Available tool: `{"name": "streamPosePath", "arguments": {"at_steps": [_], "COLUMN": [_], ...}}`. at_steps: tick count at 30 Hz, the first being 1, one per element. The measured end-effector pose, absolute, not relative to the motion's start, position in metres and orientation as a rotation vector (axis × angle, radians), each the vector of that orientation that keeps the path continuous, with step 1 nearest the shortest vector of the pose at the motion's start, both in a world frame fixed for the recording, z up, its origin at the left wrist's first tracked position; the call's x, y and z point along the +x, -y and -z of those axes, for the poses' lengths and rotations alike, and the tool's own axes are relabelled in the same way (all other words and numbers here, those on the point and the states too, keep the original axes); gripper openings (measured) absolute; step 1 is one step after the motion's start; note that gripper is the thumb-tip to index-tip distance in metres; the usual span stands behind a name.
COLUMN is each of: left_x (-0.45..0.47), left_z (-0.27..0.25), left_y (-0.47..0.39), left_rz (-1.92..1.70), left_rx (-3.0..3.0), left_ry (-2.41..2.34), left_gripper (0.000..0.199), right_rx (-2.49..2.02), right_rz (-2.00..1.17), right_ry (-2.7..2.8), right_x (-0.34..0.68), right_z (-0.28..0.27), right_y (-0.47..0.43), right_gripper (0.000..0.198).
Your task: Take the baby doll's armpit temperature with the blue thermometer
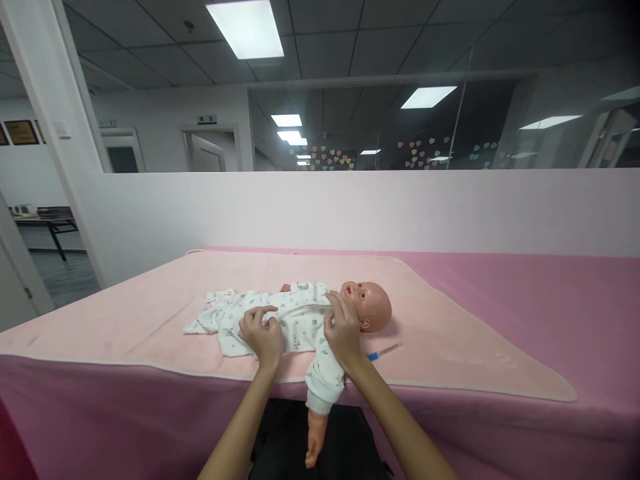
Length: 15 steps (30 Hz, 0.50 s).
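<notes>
A baby doll (373, 305) lies on its back with its head to the right, dressed in a white printed romper (303, 327). One sleeved arm of the doll hangs over the table's front edge. My left hand (263, 335) is closed, its curled fingers gripping the front of the romper at the lower body. Up by the doll's neck, my right hand (343, 325) pinches the romper near the collar. A fabric edge runs straight between both hands. Beside my right wrist lies a thin thermometer-like stick (386, 351) with a blue end.
Under the doll is a peach blanket (450, 333) with a pale border, spread over a pink table cover (565, 300). A low white wall (360, 210) with glass above stands behind the table. At far left, a dark-legged table (53, 223) stands beyond the doorway.
</notes>
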<state>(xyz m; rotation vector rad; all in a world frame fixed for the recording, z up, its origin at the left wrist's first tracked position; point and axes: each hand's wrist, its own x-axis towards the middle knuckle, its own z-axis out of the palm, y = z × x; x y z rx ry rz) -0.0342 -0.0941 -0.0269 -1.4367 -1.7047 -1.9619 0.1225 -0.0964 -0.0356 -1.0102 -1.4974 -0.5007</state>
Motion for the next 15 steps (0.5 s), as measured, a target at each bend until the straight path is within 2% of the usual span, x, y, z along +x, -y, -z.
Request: {"name": "streamPosePath", "arguments": {"at_steps": [3,6,10,12,15], "left_x": [-0.037,-0.032,-0.018,-0.014,-0.014], "left_z": [0.006,-0.012,-0.016,-0.014,-0.013], "left_y": [0.078,0.054,0.032,0.029,0.031], "left_rz": [1.925,1.886,1.412,1.272,1.254], "left_rx": [-1.583,-2.066,-2.788,-2.871,-2.931], "left_ry": [1.583,1.532,1.504,1.491,1.483], "left_gripper": [0.026,0.023,0.025,0.028,0.033], "right_rx": [-0.984,-1.125,-1.439,-1.496,-1.479], "right_rz": [0.469,0.431,0.292,0.222,0.149], "right_ry": [1.482,1.533,1.616,1.667,1.779], "right_x": [0.145,0.185,0.246,0.268,0.284], "right_z": [0.042,0.063,0.089,0.094,0.091], "right_y": [0.126,0.144,0.146,0.143,0.141], "right_gripper": [0.036,0.03,0.036,0.035,0.031]}}
